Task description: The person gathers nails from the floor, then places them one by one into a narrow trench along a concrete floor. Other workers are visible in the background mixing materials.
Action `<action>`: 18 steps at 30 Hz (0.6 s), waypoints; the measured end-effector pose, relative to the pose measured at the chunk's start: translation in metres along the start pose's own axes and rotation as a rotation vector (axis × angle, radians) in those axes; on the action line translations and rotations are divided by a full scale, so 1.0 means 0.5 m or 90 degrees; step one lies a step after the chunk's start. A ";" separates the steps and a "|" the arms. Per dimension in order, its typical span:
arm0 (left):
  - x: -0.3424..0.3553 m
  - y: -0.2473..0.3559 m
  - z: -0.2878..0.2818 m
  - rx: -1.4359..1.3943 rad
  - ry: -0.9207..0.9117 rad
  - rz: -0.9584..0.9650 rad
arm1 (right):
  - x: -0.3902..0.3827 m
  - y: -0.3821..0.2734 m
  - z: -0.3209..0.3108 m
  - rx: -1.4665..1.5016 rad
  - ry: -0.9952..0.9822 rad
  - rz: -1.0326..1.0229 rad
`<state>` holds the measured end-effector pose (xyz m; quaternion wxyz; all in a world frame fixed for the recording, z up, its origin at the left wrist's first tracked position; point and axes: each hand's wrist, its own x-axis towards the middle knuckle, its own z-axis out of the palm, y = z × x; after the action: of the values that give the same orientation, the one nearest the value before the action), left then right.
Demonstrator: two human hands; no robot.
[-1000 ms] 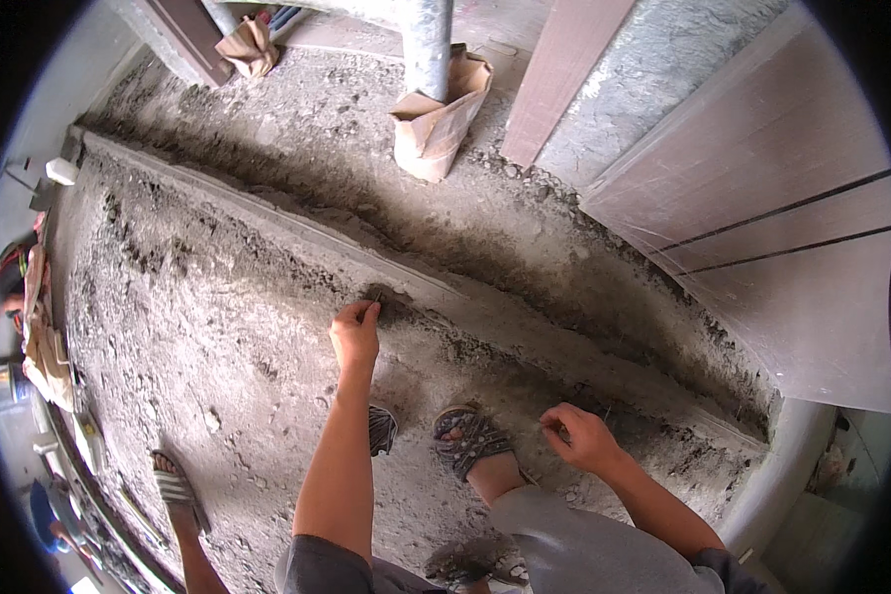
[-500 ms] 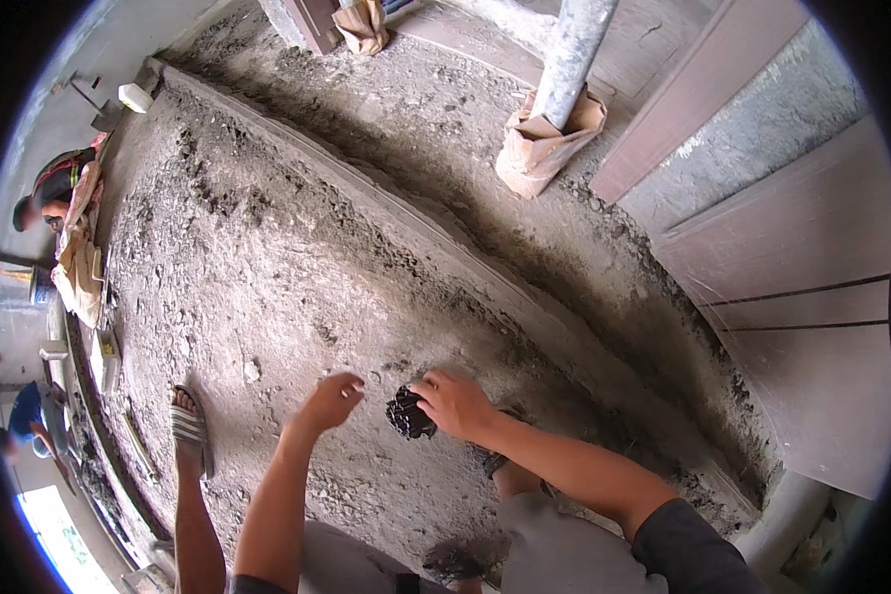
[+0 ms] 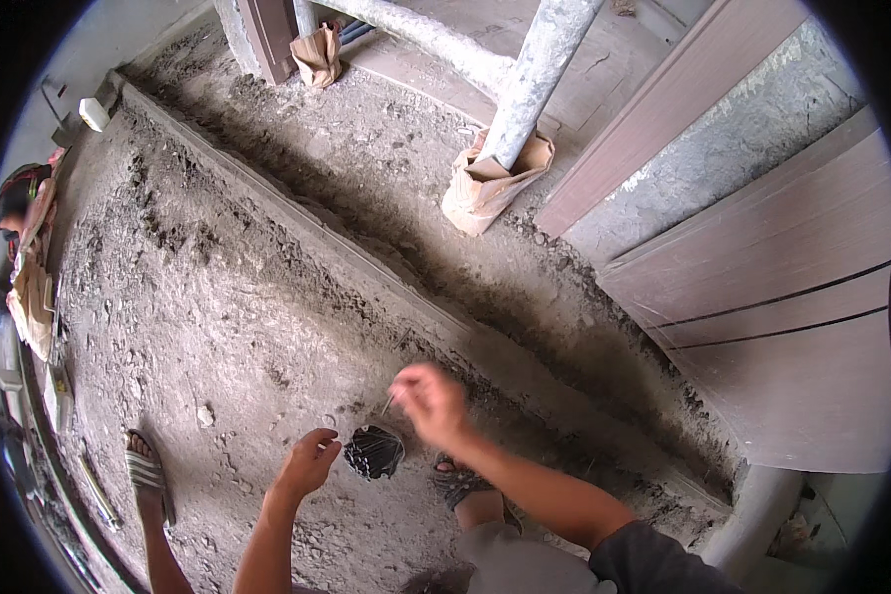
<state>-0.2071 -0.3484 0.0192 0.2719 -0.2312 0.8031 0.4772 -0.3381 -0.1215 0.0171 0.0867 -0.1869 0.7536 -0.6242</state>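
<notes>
On the dirt floor between my feet lies a small black plastic bag, bunched open, with thin shiny pieces in or on it that are too small to name. My left hand is just left of the bag, fingers curled and pinched together; what they hold, if anything, I cannot make out. Above and right of the bag is my right hand, blurred by motion. A thin, nail-like piece sticks out from its fingertips toward the bag.
A raised strip edges a shallow trench running diagonally across the floor. Beyond it, a metal post stands in a paper bag. Brown panels lean at the right. Another person is at far left. My sandalled feet flank the bag.
My right hand has left the black bag, lifting up and away with a thin piece in its fingers. My left hand has come lower, beside the bag. The view has shifted slightly right.
</notes>
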 end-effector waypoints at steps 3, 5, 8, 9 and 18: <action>-0.009 0.009 0.022 -0.006 0.038 0.005 | 0.126 0.035 -0.117 0.259 0.201 0.203; -0.002 -0.013 0.032 0.054 0.050 0.059 | 0.217 0.076 -0.181 0.247 0.283 0.287; 0.012 0.010 0.028 0.167 0.122 0.121 | 0.303 0.141 -0.214 0.216 0.242 0.324; 0.010 0.016 0.019 0.230 0.173 0.128 | 0.324 0.163 -0.204 0.211 0.241 0.329; 0.043 -0.058 0.019 0.252 0.209 -0.042 | 0.394 0.194 -0.137 0.061 0.185 0.346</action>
<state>-0.2028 -0.3550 -0.0172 0.1930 -0.2741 0.9061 0.2579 -0.5602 -0.1213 -0.0432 0.1505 0.1167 0.7500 -0.6334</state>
